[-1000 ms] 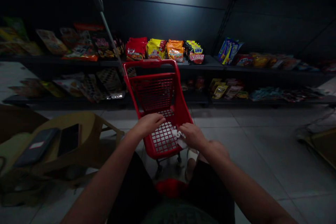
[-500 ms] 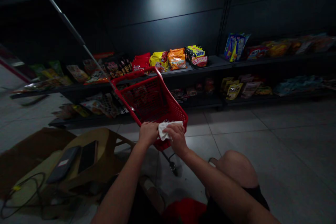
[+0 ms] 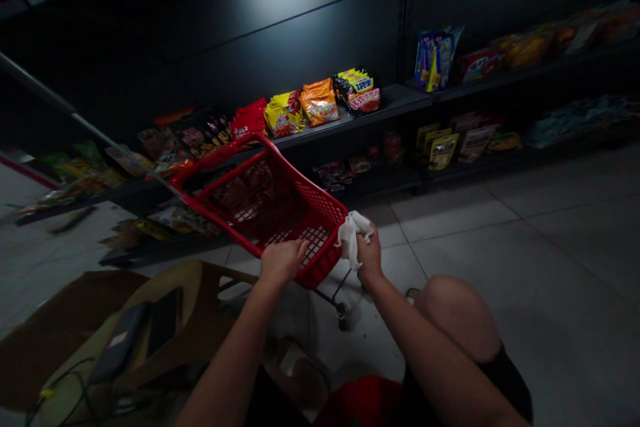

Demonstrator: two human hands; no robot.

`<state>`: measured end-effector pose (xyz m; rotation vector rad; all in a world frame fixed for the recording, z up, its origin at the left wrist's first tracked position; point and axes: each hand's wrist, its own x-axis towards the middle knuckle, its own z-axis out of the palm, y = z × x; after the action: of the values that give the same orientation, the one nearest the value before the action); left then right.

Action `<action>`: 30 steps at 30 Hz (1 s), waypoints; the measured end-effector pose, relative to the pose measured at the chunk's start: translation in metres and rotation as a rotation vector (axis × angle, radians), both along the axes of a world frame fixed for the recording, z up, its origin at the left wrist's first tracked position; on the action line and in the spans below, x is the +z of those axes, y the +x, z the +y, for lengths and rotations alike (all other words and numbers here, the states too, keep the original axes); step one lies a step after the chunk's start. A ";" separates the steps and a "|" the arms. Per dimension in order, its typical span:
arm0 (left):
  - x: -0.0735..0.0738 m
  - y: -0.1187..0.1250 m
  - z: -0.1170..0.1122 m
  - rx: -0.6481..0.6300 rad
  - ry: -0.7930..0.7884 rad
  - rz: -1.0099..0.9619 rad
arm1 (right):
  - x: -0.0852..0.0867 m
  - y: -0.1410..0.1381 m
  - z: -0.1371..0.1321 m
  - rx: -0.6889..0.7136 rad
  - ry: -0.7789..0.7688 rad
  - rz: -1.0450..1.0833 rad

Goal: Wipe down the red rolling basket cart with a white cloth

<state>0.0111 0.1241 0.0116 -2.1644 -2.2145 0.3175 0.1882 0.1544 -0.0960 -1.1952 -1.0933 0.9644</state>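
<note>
A small red shopping cart [image 3: 315,190] stands in front of me, its basket of plastic lattice. My left hand [image 3: 284,261] is closed over the cart's near rim, left of the front corner. In my right hand [image 3: 369,255] is a crumpled white cloth [image 3: 352,237], bunched in the fingers with its end hanging down. The cloth is at the basket's right corner; whether it touches the rim there I cannot tell.
Dark shelves [image 3: 400,99] across the back hold packaged snacks, among them orange packets [image 3: 320,103]. At lower left, a wooden stool [image 3: 193,280] carries a phone [image 3: 165,320] and a dark power bank [image 3: 120,340] beside cables. A metal pole [image 3: 100,137] slants at left.
My right hand has moved right with the cloth, away from my left hand, to the basket's corner. The left hand stays on the rim. The view has shifted and tilted slightly.
</note>
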 end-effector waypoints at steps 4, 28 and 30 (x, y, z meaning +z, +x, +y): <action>-0.002 0.015 0.014 0.013 -0.041 -0.110 | -0.022 -0.041 -0.058 0.258 0.014 0.228; 0.006 0.039 0.013 -0.127 -0.159 -0.123 | -0.025 -0.015 0.020 -0.097 -0.143 0.422; 0.005 0.040 0.011 -0.154 -0.154 -0.128 | -0.025 -0.013 0.028 -0.118 -0.178 0.390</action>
<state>0.0516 0.1351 0.0167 -2.4852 -2.1325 0.3652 0.1751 0.1820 -0.1211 -1.1381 -0.6322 1.1618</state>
